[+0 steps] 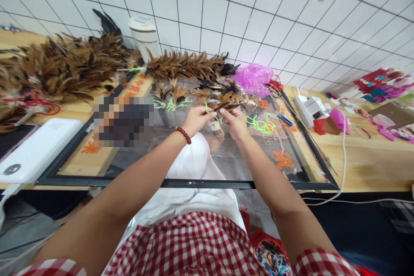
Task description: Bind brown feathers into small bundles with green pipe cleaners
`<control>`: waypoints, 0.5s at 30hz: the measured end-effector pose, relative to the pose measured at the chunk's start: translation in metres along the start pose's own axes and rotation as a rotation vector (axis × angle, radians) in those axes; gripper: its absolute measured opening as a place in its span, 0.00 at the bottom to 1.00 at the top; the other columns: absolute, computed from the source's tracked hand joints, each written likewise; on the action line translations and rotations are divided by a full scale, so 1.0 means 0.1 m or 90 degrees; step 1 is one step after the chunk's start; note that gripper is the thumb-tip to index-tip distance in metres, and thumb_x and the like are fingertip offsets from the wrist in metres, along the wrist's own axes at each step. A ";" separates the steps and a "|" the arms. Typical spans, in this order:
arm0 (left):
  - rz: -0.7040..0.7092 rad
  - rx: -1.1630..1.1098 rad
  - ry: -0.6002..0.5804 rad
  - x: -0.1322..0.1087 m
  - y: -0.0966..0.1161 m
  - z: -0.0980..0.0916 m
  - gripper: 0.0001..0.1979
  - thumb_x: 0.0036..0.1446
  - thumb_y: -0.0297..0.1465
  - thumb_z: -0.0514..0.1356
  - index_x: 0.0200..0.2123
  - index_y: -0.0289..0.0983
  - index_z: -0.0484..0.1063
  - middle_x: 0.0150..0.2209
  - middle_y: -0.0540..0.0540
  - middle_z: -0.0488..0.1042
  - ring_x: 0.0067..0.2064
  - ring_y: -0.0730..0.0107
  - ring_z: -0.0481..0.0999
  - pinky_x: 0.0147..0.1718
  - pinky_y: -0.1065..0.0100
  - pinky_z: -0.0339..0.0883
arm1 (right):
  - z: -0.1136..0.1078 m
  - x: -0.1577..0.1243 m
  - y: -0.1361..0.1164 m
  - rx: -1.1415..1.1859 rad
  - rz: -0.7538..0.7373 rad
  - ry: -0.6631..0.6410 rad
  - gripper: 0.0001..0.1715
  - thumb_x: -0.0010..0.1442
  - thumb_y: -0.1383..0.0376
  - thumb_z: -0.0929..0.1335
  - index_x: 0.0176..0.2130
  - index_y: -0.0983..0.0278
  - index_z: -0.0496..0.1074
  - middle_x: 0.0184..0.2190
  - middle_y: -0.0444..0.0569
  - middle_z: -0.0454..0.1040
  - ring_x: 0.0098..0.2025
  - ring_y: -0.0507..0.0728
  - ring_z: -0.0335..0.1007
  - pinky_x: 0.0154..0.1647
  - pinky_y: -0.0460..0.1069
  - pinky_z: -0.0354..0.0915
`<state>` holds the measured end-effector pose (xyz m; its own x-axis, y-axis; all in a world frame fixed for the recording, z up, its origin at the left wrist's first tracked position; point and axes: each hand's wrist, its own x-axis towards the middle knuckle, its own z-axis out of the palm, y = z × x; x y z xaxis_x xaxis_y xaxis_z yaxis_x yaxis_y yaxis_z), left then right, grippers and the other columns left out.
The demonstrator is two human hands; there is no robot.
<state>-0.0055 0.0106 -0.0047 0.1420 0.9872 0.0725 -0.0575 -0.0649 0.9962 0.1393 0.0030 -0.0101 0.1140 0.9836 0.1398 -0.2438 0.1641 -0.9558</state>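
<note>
Spreading across the whole view, the wooden desk [365,168] carries a black-framed glass panel [194,183] that lies flat under the hands, with orange characters along its edges. From the hands, a big heap of brown feathers [61,69] fills the desk at ten o'clock. A long row of bound feathers [187,65] lies at twelve o'clock along the panel's far edge. A white slab-shaped device [42,144] rests at nine o'clock, just outside the frame. A crumpled pink plastic bag [252,78] sits at one o'clock, and a white lidded cup [145,36] stands upright by the tiled wall at eleven o'clock. A white cable [343,151] runs down the desk at three o'clock, beyond the frame. Loose neon green cords [260,126] lie on the glass just beside the right hand at three o'clock, with a blue-handled tool [284,119] just past them. Small feather tufts [176,92] crowd the glass between the hands and the long row.

Left hand [196,119], with a red bead bracelet [183,134] on its wrist, and right hand [236,124] are close together over the middle of the panel, near but not touching. Each has its fingertips closed in a pinch on a small feather bundle [227,101], held over the glass at the hands' twelve o'clock. A green loop [207,108] shows by the left thumb.
</note>
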 end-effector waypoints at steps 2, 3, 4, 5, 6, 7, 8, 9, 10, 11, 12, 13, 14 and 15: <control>0.076 0.119 0.041 0.04 -0.02 -0.03 0.06 0.43 0.32 0.66 0.22 0.35 0.73 0.23 0.49 0.73 0.28 0.71 0.72 0.33 0.67 0.67 | 0.00 0.00 -0.01 -0.017 -0.005 0.009 0.20 0.42 0.55 0.75 0.21 0.63 0.65 0.16 0.37 0.60 0.19 0.45 0.50 0.20 0.45 0.51; 0.113 0.168 0.074 0.06 -0.01 -0.06 0.06 0.43 0.32 0.65 0.21 0.36 0.73 0.24 0.48 0.74 0.30 0.69 0.72 0.36 0.66 0.67 | 0.01 -0.01 -0.01 -0.023 -0.004 0.012 0.19 0.43 0.54 0.75 0.23 0.63 0.66 0.17 0.37 0.61 0.19 0.45 0.50 0.21 0.45 0.51; 0.148 0.204 0.117 0.10 0.01 -0.12 0.06 0.44 0.32 0.65 0.21 0.36 0.73 0.27 0.48 0.75 0.34 0.68 0.73 0.39 0.65 0.67 | 0.01 -0.01 -0.02 -0.030 -0.002 0.016 0.18 0.44 0.53 0.74 0.25 0.62 0.68 0.18 0.37 0.61 0.19 0.45 0.50 0.21 0.45 0.52; 0.163 0.236 0.172 0.13 0.04 -0.20 0.06 0.45 0.32 0.64 0.22 0.37 0.73 0.29 0.47 0.76 0.35 0.67 0.74 0.41 0.65 0.67 | 0.01 -0.01 -0.02 -0.037 -0.001 0.015 0.18 0.44 0.53 0.74 0.27 0.62 0.70 0.18 0.37 0.62 0.19 0.45 0.50 0.21 0.45 0.51; 0.172 0.269 0.238 0.17 0.07 -0.30 0.05 0.46 0.32 0.63 0.23 0.36 0.74 0.30 0.47 0.76 0.37 0.66 0.74 0.43 0.65 0.66 | 0.00 -0.01 -0.02 -0.045 0.000 0.010 0.17 0.44 0.53 0.74 0.29 0.62 0.71 0.18 0.37 0.62 0.19 0.46 0.50 0.21 0.45 0.51; 0.176 0.308 0.303 0.20 0.11 -0.40 0.05 0.48 0.32 0.62 0.25 0.36 0.75 0.32 0.46 0.76 0.38 0.66 0.74 0.44 0.64 0.65 | 0.00 -0.02 -0.02 -0.053 0.000 0.003 0.17 0.44 0.53 0.74 0.30 0.62 0.72 0.18 0.37 0.62 0.19 0.46 0.51 0.20 0.44 0.51; 0.173 0.351 0.361 0.23 0.15 -0.52 0.06 0.48 0.33 0.61 0.27 0.36 0.76 0.33 0.45 0.76 0.39 0.65 0.74 0.45 0.64 0.65 | 0.01 -0.02 -0.02 -0.060 -0.001 -0.007 0.17 0.45 0.53 0.74 0.30 0.62 0.73 0.18 0.37 0.62 0.19 0.46 0.51 0.20 0.44 0.51; 0.158 0.397 0.398 0.24 0.19 -0.63 0.07 0.49 0.33 0.61 0.29 0.36 0.76 0.34 0.45 0.76 0.41 0.64 0.73 0.46 0.63 0.64 | 0.01 -0.03 -0.02 -0.068 0.000 -0.020 0.17 0.45 0.53 0.74 0.30 0.62 0.73 0.18 0.37 0.62 0.19 0.46 0.50 0.20 0.44 0.50; 0.138 0.435 0.437 0.25 0.22 -0.73 0.09 0.50 0.35 0.60 0.32 0.36 0.76 0.35 0.45 0.76 0.41 0.63 0.73 0.47 0.62 0.63 | 0.02 -0.04 -0.01 -0.076 0.001 -0.034 0.17 0.45 0.53 0.74 0.30 0.62 0.73 0.18 0.38 0.62 0.20 0.46 0.50 0.20 0.44 0.50; 0.108 0.468 0.467 0.26 0.24 -0.82 0.10 0.51 0.36 0.59 0.33 0.37 0.76 0.36 0.44 0.76 0.42 0.61 0.73 0.47 0.61 0.62 | 0.03 -0.05 -0.01 -0.084 0.002 -0.045 0.17 0.45 0.53 0.74 0.30 0.62 0.73 0.18 0.38 0.62 0.20 0.46 0.50 0.20 0.44 0.50; 0.076 0.498 0.485 0.25 0.25 -0.89 0.11 0.51 0.36 0.59 0.34 0.37 0.76 0.36 0.43 0.76 0.42 0.59 0.73 0.47 0.59 0.62 | 0.04 -0.07 -0.02 -0.091 0.002 -0.054 0.17 0.45 0.53 0.74 0.29 0.62 0.74 0.18 0.38 0.63 0.20 0.46 0.50 0.21 0.44 0.50; 0.055 0.524 0.490 0.25 0.24 -0.96 0.11 0.51 0.37 0.59 0.34 0.37 0.76 0.36 0.43 0.76 0.43 0.57 0.73 0.48 0.57 0.61 | 0.05 -0.08 -0.02 -0.097 0.002 -0.062 0.17 0.45 0.53 0.74 0.29 0.62 0.74 0.18 0.38 0.63 0.20 0.46 0.51 0.21 0.44 0.51; 0.038 0.547 0.491 0.24 0.24 -1.00 0.11 0.51 0.37 0.59 0.35 0.37 0.75 0.36 0.42 0.76 0.44 0.55 0.72 0.49 0.55 0.59 | 0.06 -0.10 -0.03 -0.101 0.002 -0.069 0.16 0.45 0.53 0.74 0.29 0.63 0.74 0.18 0.38 0.63 0.21 0.46 0.51 0.22 0.44 0.52; 0.023 0.570 0.489 0.24 0.23 -1.04 0.11 0.50 0.37 0.60 0.35 0.37 0.75 0.36 0.41 0.76 0.45 0.53 0.72 0.50 0.52 0.57 | 0.07 -0.11 -0.04 -0.105 0.002 -0.074 0.16 0.45 0.54 0.74 0.29 0.63 0.74 0.19 0.39 0.64 0.21 0.46 0.52 0.23 0.45 0.53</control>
<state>-0.1061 0.0476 0.0147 -0.4948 0.7920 0.3578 0.7080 0.1287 0.6943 0.1319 -0.0076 -0.0058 -0.0004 0.9877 0.1563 -0.0818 0.1557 -0.9844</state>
